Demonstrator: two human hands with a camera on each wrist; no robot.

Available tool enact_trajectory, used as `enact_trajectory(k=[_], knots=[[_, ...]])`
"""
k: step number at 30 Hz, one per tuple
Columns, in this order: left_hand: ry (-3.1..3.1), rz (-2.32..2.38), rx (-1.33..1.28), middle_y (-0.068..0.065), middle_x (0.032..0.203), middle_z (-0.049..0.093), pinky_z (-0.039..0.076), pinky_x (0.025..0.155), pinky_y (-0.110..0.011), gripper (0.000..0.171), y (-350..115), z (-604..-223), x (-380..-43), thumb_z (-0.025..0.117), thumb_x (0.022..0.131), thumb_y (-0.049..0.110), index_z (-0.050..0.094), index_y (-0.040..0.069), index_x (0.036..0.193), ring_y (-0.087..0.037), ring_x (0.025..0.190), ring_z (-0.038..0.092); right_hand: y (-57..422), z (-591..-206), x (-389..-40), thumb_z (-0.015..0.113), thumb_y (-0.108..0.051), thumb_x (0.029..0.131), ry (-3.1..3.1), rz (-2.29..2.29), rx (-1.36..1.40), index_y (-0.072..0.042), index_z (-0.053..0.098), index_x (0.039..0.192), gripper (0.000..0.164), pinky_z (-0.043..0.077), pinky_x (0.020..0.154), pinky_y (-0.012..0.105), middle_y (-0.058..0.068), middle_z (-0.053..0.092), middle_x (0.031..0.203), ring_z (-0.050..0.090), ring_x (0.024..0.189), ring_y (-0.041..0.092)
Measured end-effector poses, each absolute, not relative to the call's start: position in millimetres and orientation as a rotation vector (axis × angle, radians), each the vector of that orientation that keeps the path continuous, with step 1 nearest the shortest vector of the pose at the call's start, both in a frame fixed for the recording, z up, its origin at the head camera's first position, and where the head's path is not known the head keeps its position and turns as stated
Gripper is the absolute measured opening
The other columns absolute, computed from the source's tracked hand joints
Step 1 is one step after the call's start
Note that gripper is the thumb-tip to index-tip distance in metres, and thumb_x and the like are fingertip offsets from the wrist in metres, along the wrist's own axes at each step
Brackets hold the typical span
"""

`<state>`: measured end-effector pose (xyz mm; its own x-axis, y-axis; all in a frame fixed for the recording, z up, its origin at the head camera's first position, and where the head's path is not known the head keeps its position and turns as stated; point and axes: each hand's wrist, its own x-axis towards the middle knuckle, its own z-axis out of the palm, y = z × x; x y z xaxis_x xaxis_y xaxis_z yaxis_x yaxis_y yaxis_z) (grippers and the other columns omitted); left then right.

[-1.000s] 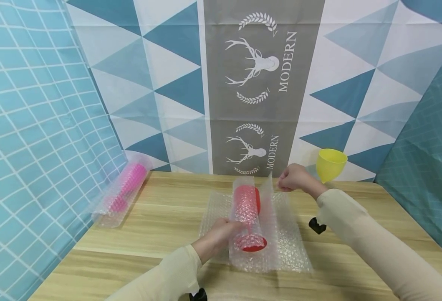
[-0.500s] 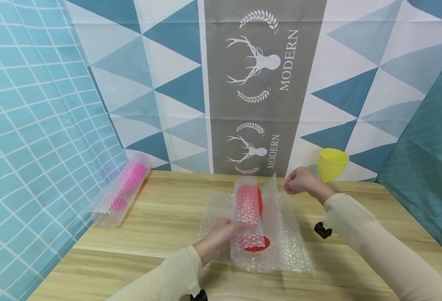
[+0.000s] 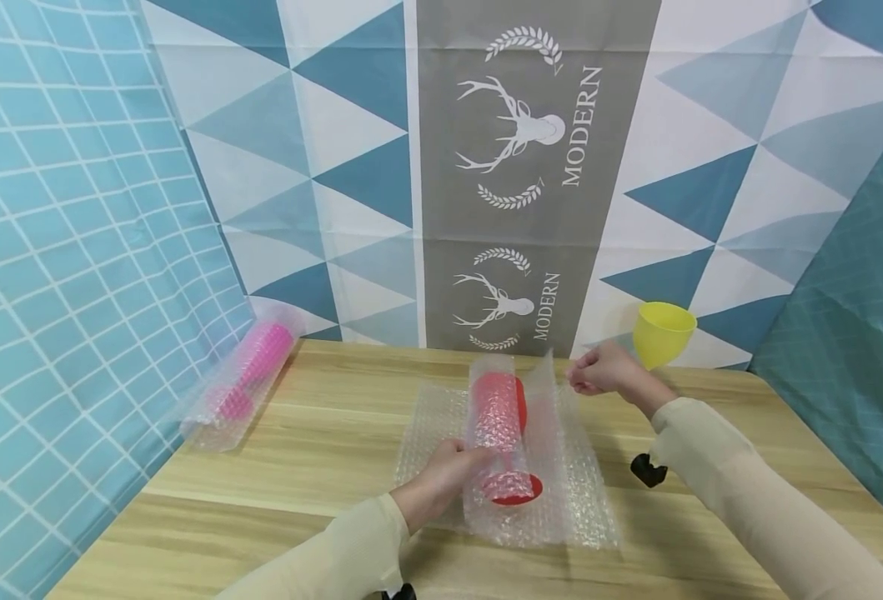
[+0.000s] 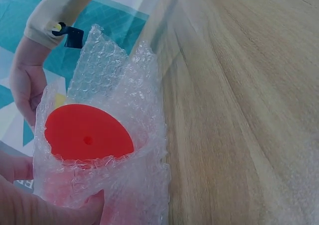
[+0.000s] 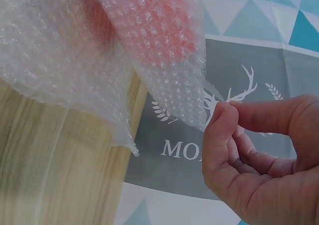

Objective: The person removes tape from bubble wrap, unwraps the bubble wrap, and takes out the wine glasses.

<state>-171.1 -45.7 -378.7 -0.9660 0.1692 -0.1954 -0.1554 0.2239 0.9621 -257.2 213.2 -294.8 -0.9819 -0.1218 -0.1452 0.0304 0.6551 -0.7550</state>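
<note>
A red plastic goblet (image 3: 503, 408), its round base (image 4: 87, 134) showing, lies in a sheet of bubble wrap (image 3: 426, 417) on the table. My left hand (image 3: 449, 477) holds the rolled wrap from its left side, fingers and thumb pressed around the stem area. At the right, a loose flap (image 3: 542, 417) of wrap stands up. My right hand (image 3: 599, 371) is beyond the flap's top corner. In the right wrist view, its thumb and index finger pinch a thin clear strip (image 5: 215, 89), which looks like tape, at the wrap's edge.
A pink goblet (image 3: 257, 358) in bubble wrap lies at the table's left back edge. Behind my right hand is a yellow goblet (image 3: 662, 329). Patterned cloths (image 3: 358, 167) hang behind the wooden table (image 3: 336, 467) and at its sides.
My right hand has shifted a little to the right, and the wrap's raised flap leans slightly that way too. The left hand keeps its hold on the wrapped goblet.
</note>
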Motion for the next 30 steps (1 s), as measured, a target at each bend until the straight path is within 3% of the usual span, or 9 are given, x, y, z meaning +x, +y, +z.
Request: enact_trajectory(k=[21,30], knots=[[2.257,1.854,-0.014,-0.009,0.094,0.053,0.047,0.076,-0.034,0.035,-42,-383,-171,0.064,0.085,0.025,0.052,-0.004,0.101,-0.022,0.089,0.051,228,-308,-255,0.06,-0.006,0.091,2.649,-1.279,-0.027,0.013,0.063,0.102,0.022,0.058,0.066,0.02,0.001,0.067,0.076,0.061,0.066,0.005],[2.243,1.849,-0.015,-0.011,0.096,0.057,0.05,0.078,-0.035,0.035,-44,-384,-172,0.064,0.085,0.025,0.054,-0.004,0.102,-0.022,0.089,0.054,237,-320,-254,0.059,-0.005,0.091,2.621,-1.312,-0.039,0.017,0.061,0.104,0.026,0.057,0.065,0.019,0.003,0.068,0.077,0.06,0.065,0.004]])
